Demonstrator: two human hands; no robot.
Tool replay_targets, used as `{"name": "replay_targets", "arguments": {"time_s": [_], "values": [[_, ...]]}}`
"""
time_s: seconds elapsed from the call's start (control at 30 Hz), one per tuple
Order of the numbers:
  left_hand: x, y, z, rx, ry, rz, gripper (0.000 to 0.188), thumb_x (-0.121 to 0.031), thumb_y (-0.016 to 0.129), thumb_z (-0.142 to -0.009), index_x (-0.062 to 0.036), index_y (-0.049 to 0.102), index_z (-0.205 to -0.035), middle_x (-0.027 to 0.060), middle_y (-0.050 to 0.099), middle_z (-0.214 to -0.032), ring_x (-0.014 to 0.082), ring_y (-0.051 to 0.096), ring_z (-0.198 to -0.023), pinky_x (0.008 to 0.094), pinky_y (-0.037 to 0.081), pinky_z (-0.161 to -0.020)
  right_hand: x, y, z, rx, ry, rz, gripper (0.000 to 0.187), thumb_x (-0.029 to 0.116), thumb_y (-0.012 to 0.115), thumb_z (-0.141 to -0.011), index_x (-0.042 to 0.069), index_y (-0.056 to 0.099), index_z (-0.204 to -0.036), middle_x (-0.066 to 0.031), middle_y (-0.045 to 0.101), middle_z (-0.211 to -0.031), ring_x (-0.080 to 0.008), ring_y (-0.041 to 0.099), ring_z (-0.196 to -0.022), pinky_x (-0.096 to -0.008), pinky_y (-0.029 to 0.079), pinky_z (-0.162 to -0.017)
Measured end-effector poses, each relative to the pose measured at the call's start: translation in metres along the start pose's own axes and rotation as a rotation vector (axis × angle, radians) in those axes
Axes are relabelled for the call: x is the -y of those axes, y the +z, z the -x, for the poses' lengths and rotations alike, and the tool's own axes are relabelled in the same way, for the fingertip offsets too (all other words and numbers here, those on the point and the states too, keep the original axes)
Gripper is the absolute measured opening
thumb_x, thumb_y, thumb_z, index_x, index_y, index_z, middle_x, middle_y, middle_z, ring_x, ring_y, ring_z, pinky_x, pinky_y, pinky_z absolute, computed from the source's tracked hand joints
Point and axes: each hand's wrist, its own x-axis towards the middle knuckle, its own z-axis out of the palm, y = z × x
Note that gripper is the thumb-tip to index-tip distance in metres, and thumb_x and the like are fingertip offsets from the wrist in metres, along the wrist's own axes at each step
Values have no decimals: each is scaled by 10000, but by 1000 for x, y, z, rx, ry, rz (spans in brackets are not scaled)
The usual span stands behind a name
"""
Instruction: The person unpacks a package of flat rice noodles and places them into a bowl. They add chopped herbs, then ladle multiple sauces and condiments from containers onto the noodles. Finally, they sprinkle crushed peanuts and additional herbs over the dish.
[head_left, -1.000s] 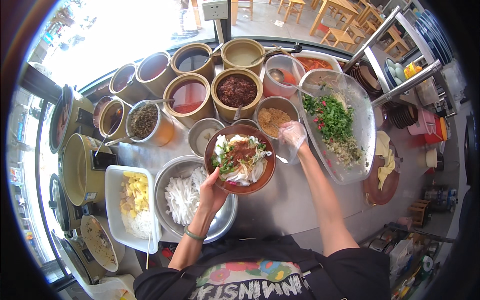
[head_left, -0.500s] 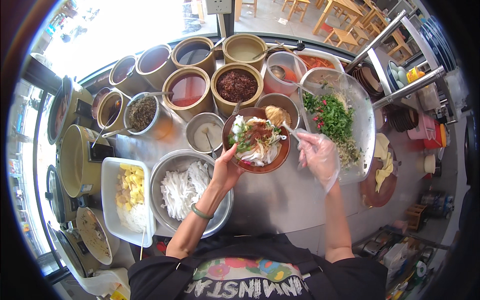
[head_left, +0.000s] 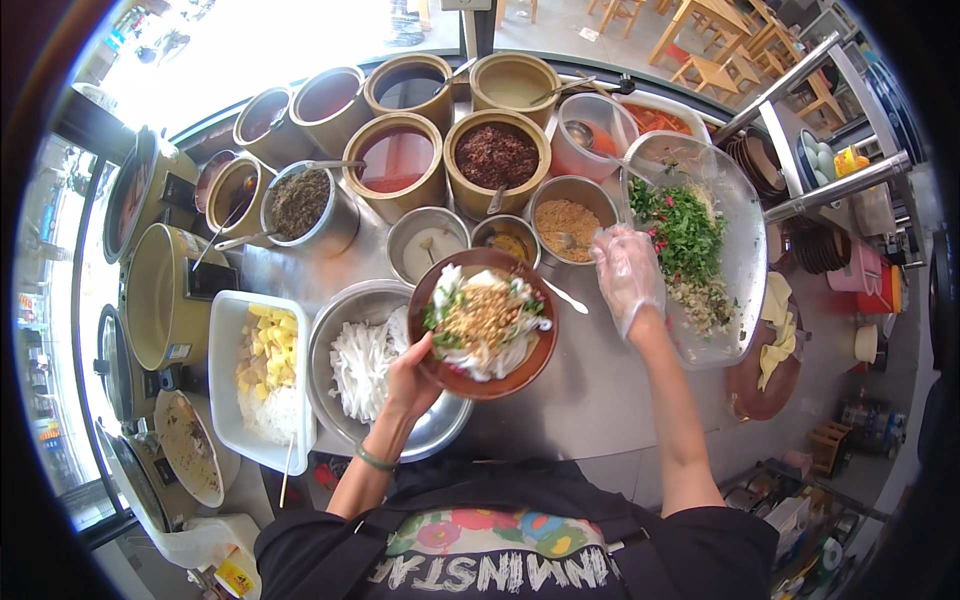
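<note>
Hand assembly of a dressed bowl: the left hand (head_left: 408, 378) grips the brown bowl (head_left: 549, 340) by its near-left rim, holding it above the counter, just right of the steel basin (head_left: 462, 420); a tan crumb topping (head_left: 485, 312) now covers the centre, where reddish powder showed a moment earlier; the loaded spoon (head_left: 568, 240) has returned to the crumb pot (head_left: 575, 181); the gloved right hand (head_left: 630, 272) is at the pot's near-right edge, its hold on the handle impossible to tell; the crumb addition appears complete.

Glossy brown bowl (head_left: 500, 387), smooth metal counter (head_left: 575, 400), plastic glove (head_left: 633, 276).
</note>
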Motion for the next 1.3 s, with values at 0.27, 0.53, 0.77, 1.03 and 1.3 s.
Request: {"name": "replay_targets", "arguments": {"time_s": [0.27, 0.53, 0.77, 1.03, 1.3], "values": [[-18, -27, 52, -27, 89, -10, 485, -175, 475, -964, 11, 367, -1399, 158, 471, -1398, 314, 463, -1276, 466, 335, -1099, 48, 14, 20, 406, 52, -327, 325, 165, 567, -854, 52, 599, -1157, -205, 661, -942, -385, 624, -924, -465, 497, -799], [-13, -31, 51, -74, 100, -20, 451, -171, 484, -969, -11, 395, -1382, 137, 526, -1344, 283, 515, -1225, 440, 382, -1064, 49, 35, 20, 384, 118, -335, 267, 148, 518, -846, 17, 675, -1017, -215, 671, -946, -377, 649, -870, -439, 519, -781], [-8, -14, 35, -117, 79, -71, 442, -197, 486, -973, 20, 425, -1353, 154, 523, -1348, 288, 506, -1236, 439, 358, -1087, 33, -2, 25, 253, 240, -436, 265, 145, 585, -866, -6, 686, -1058, -130, 694, -780, -209, 647, -644, -307, 500, -635], [0, 15, -9, 30, 60, -78, 454, -223, 467, -987, 47, 415, -1348, 167, 502, -1365, 282, 488, -1256, 431, 339, -1101, 60, -134, 44, 386, 437, -711, 244, 65, 585, -882, 18, 694, -1096, 3, 589, -653, -28, 463, -560, -219, 367, -504], [1, 2, -9, 10, 27, -44, 456, -219, 474, -978, 41, 419, -1349, 162, 506, -1361, 287, 495, -1245, 437, 348, -1091, 27, -105, 39, 396, 555, -793, 228, 66, 578, -909, 31, 692, -1103, 65, 538, -654, 5, 421, -563, -183, 327, -488]]}}
